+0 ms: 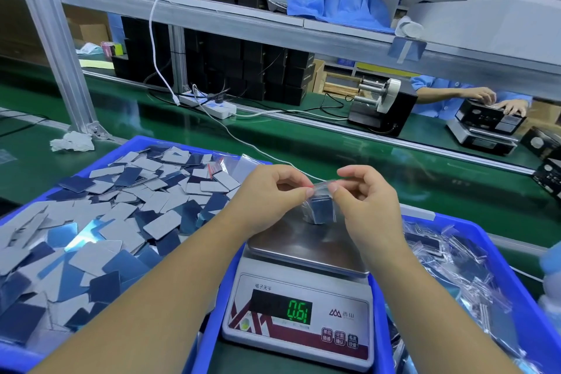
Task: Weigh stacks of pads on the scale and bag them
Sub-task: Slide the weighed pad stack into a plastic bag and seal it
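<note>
Hands, both mine: left hand point(267, 188) and right hand point(364, 191) each pinch one end of the zip bag point(320, 203) mouth, seal line running left to right between them. Bag hangs just above the scale point(306, 255) pan, a stack of pads point(319, 209) inside, upright. Left blue bin point(91, 222): loose pads. Right blue bin point(473, 267): filled bags. Scale display reads 0.6; sealing seems next.
</note>
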Action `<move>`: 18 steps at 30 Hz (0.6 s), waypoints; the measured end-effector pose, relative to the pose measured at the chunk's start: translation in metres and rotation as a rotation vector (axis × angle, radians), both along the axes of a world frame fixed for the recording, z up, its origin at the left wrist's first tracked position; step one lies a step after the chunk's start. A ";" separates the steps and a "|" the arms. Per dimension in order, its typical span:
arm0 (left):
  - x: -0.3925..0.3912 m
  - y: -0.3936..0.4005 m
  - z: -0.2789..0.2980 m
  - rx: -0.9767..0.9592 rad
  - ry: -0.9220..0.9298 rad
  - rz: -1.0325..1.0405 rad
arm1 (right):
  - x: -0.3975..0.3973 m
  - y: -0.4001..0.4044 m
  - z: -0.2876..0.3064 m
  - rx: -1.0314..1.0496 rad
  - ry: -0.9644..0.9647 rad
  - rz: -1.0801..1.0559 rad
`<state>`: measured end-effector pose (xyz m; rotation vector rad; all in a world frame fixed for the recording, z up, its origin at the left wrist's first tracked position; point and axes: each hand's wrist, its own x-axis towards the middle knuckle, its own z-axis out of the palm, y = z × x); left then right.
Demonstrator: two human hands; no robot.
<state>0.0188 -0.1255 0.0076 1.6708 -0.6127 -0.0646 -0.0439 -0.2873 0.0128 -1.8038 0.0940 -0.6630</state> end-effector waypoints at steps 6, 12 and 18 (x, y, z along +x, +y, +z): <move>0.002 0.001 0.000 0.009 -0.022 0.044 | 0.000 0.000 0.002 0.061 -0.038 0.036; 0.007 0.005 -0.001 0.090 -0.061 0.015 | 0.002 -0.001 -0.001 0.029 -0.031 0.104; 0.008 0.007 -0.002 0.090 -0.080 -0.010 | 0.003 0.001 -0.004 0.030 -0.027 0.173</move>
